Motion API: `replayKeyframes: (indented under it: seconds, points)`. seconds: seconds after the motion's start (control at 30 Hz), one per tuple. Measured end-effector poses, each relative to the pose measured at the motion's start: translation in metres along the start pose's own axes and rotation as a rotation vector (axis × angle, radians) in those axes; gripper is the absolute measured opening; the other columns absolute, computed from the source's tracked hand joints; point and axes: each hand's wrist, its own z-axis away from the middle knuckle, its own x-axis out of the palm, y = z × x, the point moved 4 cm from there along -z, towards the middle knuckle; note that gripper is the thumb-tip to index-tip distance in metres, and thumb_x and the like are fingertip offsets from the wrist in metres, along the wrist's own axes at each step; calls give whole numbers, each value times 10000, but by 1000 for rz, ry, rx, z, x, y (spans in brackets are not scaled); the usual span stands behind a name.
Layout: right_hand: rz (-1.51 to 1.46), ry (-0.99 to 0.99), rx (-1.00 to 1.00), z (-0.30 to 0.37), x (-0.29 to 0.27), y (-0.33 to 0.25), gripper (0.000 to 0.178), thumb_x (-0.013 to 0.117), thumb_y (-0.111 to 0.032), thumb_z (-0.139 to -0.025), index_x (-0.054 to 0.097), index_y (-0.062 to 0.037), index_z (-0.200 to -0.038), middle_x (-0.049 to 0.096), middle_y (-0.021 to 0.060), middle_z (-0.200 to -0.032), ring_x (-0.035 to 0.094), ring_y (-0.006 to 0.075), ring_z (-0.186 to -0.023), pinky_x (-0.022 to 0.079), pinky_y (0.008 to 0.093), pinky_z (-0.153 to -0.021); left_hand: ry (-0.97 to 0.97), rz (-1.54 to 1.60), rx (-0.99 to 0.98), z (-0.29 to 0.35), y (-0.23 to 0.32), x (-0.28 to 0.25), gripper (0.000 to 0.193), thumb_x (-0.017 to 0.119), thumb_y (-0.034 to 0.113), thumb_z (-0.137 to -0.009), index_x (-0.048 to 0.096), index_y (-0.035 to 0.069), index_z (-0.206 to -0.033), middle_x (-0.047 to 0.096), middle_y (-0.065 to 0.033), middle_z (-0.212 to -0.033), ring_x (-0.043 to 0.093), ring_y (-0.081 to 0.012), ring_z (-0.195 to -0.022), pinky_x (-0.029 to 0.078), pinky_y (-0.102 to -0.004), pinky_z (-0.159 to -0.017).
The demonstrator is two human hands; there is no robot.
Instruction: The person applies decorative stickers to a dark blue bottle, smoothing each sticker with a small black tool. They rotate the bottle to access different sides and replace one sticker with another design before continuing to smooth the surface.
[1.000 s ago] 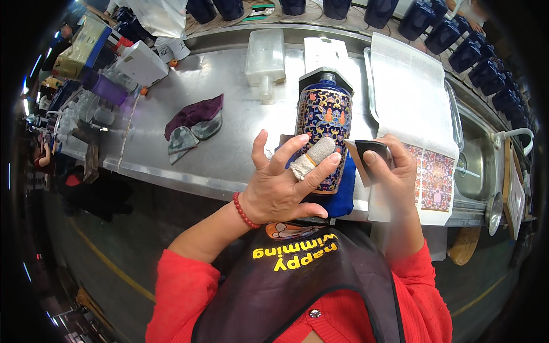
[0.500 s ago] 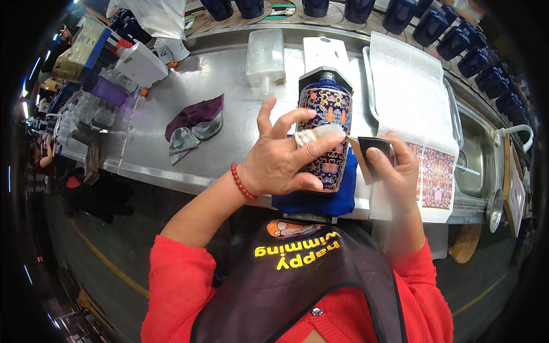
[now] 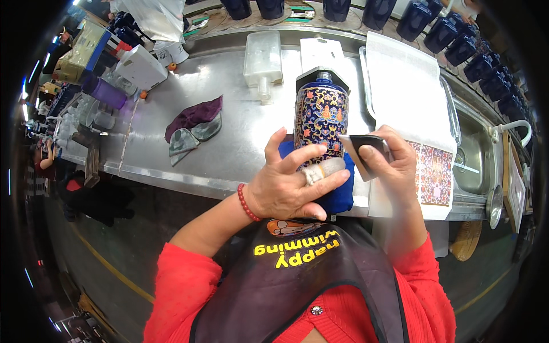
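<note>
A dark blue bottle (image 3: 321,111) with a colourful floral pattern lies on its back, its neck pointing away from me. Under its near end is a blue cloth (image 3: 342,200). My left hand (image 3: 291,186) spreads over the bottle's lower part, fingers stretched out; a whitish wrap covers one finger. Whether the fingertips press on the bottle I cannot tell. Just right of the bottle, my right hand (image 3: 394,163) pinches a flat scraper (image 3: 366,150) with a black grip and a pale blade, whose tip is beside the bottle's side. A dark angular support (image 3: 346,84) shows behind the bottle's shoulder.
Patterned decal sheets (image 3: 436,174) and white paper (image 3: 400,86) lie to the right, before a sink (image 3: 479,171). A clear flask (image 3: 263,60) and a purple-grey cloth (image 3: 194,126) lie on the metal table. Several blue bottles (image 3: 414,20) stand along the back.
My left hand has slid down the bottle toward me, baring more of its pattern. The scraper stays in my right hand, almost in the same place.
</note>
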Motion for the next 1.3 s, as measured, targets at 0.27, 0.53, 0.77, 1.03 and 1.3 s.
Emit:
replayKeyframes:
  seconds: [0.27, 0.53, 0.77, 1.03, 1.3]
  points:
    - [470, -97, -280, -59, 29, -35, 143, 734, -99, -831, 649, 13, -853, 609, 160, -765, 650, 316, -668, 511, 401, -594, 141, 112, -184, 41, 16, 4, 653, 329, 659, -1032, 736, 195, -1247, 716, 35, -1177, 500, -218, -1272, 84, -573, -1218]
    - [496, -55, -255, -76, 26, -55, 178, 768, -131, -870, 693, 8, -952, 666, 77, -778, 630, 138, -643, 488, 282, -584, 185, 187, -304, 45, -3, 6, 655, 328, 625, -1048, 697, 149, -1306, 719, -42, -1233, 487, -275, -1285, 105, -576, -1198]
    - [-219, 69, 240, -16, -5, 7, 187, 755, -162, -931, 708, -5, -1023, 706, 16, -853, 623, 34, -736, 498, 194, -632, 45, -11, -115, 10, -33, 3, 653, 316, 661, -1029, 695, 218, -1324, 738, 23, -1161, 452, -236, -1317, 18, -556, -1232]
    - [-332, 179, 298, 2, -14, 24, 158, 739, -146, -945, 699, -18, -1028, 698, -11, -867, 614, 27, -749, 492, 190, -652, -73, -98, 88, -27, -51, 3, 615, 328, 681, -993, 686, 313, -1331, 748, 106, -1095, 474, -164, -1319, -25, -553, -1240]
    - [-327, 177, 263, 14, -22, 22, 156, 741, -130, -944, 698, -12, -1037, 697, -13, -865, 608, 24, -755, 491, 190, -672, -74, -144, 118, -27, -34, 0, 588, 301, 660, -1017, 617, 337, -1394, 723, 119, -1159, 429, -177, -1326, -54, -598, -1220]
